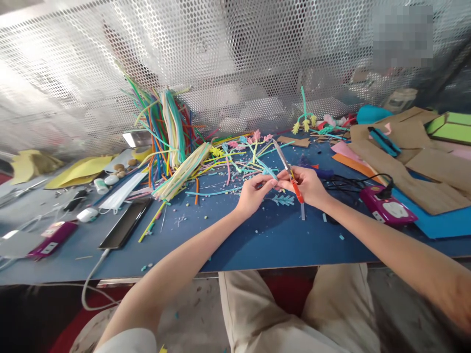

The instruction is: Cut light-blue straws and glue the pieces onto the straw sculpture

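Note:
My left hand [253, 195] pinches a light blue pipe cleaner [270, 170] between thumb and fingers, above the middle of the table. Fingertips of my right hand [309, 187] meet it at the same spot. In my right hand lies a pair of scissors with orange handles [297, 190], its blades pointing up and away from me. Just below the hands, a light blue leaf-shaped pipe cleaner piece [283, 200] rests on the table. Beyond them lie pink, yellow and blue pipe cleaner flowers [253, 139]. Part of the held pipe cleaner is hidden by my fingers.
A large bundle of coloured pipe cleaners [172, 132] stands at back left. A phone [125, 224] and a purple power strip [55, 239] lie left; another purple power strip [386, 205] and cardboard pieces [415, 171] lie right. Perforated metal [221, 63] closes off the back.

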The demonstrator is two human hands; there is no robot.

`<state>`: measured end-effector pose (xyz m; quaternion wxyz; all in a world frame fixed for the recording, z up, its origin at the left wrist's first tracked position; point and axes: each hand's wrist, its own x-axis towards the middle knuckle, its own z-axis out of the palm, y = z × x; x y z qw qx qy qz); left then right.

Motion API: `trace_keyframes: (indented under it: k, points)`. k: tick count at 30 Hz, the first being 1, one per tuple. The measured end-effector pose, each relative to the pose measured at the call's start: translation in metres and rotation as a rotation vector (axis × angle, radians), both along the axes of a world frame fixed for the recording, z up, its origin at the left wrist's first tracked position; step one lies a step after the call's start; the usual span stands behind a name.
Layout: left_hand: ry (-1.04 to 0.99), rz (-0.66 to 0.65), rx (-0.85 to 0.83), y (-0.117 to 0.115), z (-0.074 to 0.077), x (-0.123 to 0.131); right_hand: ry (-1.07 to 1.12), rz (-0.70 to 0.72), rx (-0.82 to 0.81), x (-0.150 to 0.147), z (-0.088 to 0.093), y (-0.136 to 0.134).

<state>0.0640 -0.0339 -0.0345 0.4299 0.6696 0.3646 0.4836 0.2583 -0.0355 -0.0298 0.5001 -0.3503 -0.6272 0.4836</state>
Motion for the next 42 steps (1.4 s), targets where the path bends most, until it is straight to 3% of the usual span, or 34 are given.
trace_keyframes:
  k: [13, 18, 21, 28, 42]
  points:
    - [-0.096, -0.025, -0.064, 0.001, -0.002, 0.002, -0.059, 0.057, -0.076, 0.000, 0.010, -0.007]
    - [-0.198, 0.016, -0.075, 0.002, 0.001, 0.001, -0.175, -0.082, 0.067, 0.005, 0.009, -0.004]
    - [-0.241, -0.029, -0.141, 0.000, 0.003, 0.002, -0.102, -0.117, 0.088, 0.006, 0.011, -0.006]
    - [-0.076, -0.193, -0.208, -0.011, 0.009, 0.006, 0.054, -0.100, 0.072, 0.002, 0.012, -0.010]
    - [-0.032, -0.283, -0.302, -0.011, 0.006, 0.002, 0.170, -0.198, 0.014, 0.001, 0.016, -0.009]
